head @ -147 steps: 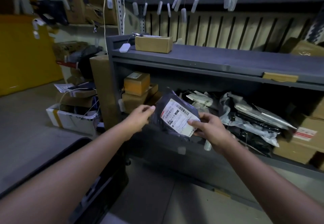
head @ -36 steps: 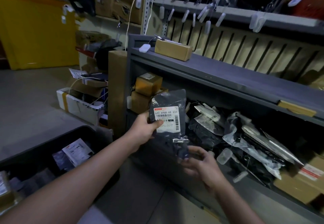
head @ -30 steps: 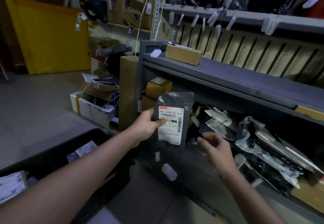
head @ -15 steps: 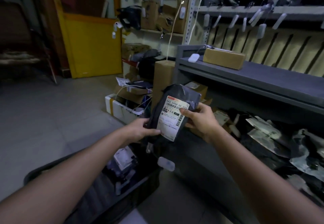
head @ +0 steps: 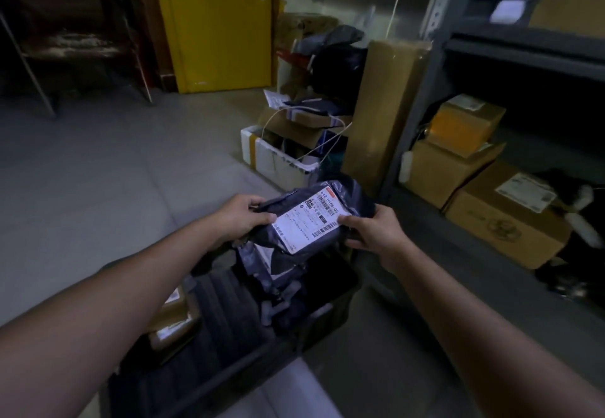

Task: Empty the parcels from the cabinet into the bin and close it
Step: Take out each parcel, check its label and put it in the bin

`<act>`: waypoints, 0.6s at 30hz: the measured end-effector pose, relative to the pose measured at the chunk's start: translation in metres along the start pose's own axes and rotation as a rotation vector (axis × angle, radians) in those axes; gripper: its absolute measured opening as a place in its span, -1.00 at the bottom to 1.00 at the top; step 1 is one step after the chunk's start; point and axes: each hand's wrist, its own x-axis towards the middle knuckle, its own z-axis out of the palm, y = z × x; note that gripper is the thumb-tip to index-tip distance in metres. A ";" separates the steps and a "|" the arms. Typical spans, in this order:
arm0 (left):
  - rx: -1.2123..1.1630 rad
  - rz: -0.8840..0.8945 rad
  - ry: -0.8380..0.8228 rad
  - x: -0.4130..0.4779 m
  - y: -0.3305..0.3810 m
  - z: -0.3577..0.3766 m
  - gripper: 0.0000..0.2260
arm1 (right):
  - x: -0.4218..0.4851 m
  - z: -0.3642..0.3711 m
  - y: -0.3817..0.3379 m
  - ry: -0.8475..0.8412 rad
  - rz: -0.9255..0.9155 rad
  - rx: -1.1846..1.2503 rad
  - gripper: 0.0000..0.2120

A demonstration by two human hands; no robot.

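Parcel [head: 317, 221] in dark plastic, with a white shipping label [head: 301, 213] facing up, is being held between both hands, directly above the open black bin [head: 327, 319]. The left hand [head: 242, 217] is gripping the parcel's left end, with its fingers curling over the far edge and its thumb lying on top beside the label. The right hand [head: 376, 231] is pinching the right end, its thumb pressing on the label's corner and the other fingers tucking underneath. Just below the hands, more dark bagged parcels [head: 281, 283] are lying in the bin, and under the left forearm a small cardboard box [head: 173, 326] is sitting in it too. To the right of the right hand, the grey cabinet [head: 412, 122] is standing with cardboard boxes [head: 504, 221] sitting on its lower shelf. Beyond the hands, a white foam box [head: 275, 155] full of clutter is sitting on the floor. Farther off, past the left hand, a yellow door [head: 219, 24] is showing.
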 end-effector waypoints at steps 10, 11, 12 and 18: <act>0.111 -0.123 0.095 0.068 -0.098 -0.010 -0.89 | 0.095 0.060 0.083 -0.045 0.145 -0.070 -0.77; 0.108 -0.133 0.098 0.077 -0.108 -0.009 -0.91 | 0.104 0.065 0.090 -0.051 0.158 -0.075 -0.77; 0.104 -0.143 0.103 0.086 -0.120 -0.008 -0.91 | 0.115 0.072 0.098 -0.058 0.169 -0.081 -0.78; 0.170 -0.237 0.151 0.146 -0.172 0.001 -0.92 | 0.181 0.103 0.145 -0.030 0.201 -0.177 -0.77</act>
